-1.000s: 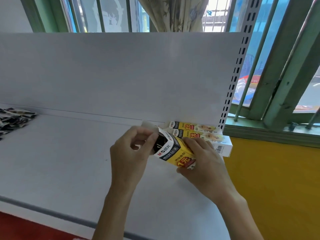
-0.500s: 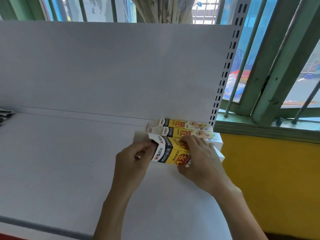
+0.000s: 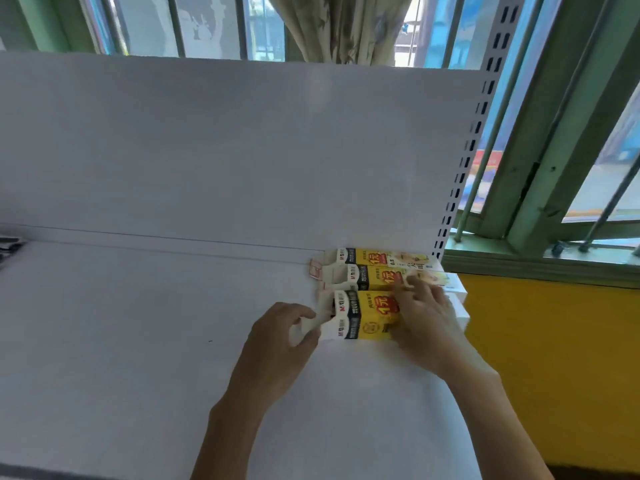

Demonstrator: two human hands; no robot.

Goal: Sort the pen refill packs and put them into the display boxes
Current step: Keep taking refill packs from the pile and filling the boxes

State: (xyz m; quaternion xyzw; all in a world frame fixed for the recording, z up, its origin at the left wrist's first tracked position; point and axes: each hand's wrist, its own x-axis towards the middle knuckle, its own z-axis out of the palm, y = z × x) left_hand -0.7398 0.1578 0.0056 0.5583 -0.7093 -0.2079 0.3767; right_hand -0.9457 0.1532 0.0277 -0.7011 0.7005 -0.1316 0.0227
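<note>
- White shelf deck (image 3: 138, 341) under a white back panel (image 3: 225, 150), beside a barred window.
- Far display box (image 3: 377, 257), middle display box (image 3: 374, 277) and near display box (image 3: 367, 317) lie side by side, touching, at the right rear corner.
- Right hand (image 3: 429, 317): fingers bent over the near box, gripping.
- Left hand (image 3: 277, 344): pinches its open flap end.
- Judgement: loose packs (image 3: 8, 245), far left, remain unsorted.

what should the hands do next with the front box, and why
Probably let go: the front display box already lies flat on the shelf beside the middle box and back box, while the left hand and right hand both hold it.
</note>
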